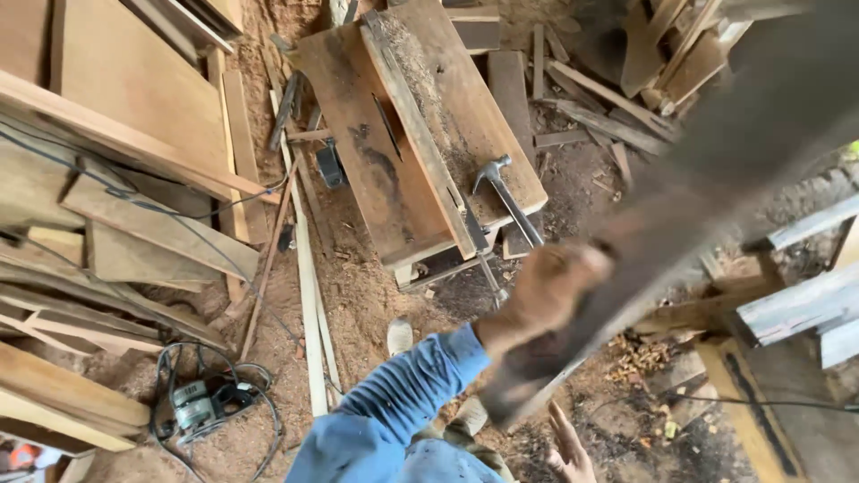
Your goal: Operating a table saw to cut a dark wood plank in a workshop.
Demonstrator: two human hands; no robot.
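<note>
A long dark weathered plank (716,170) runs, blurred, from the upper right down to the lower middle. My left hand (546,295), on a blue-sleeved arm, is closed around the plank near its lower end. Just under that lower end, my right hand (568,452) shows at the bottom edge with its fingers spread and nothing in it. Below the hands is a sawdust-covered floor.
A wooden workbench (358,170) stands ahead with a claw hammer (506,192) near its right edge. Boards are stacked at left (116,215), and scrap wood lies at the upper right (626,80). A corded power tool (197,407) lies on the sawdust at lower left. Pale planks (805,304) sit at right.
</note>
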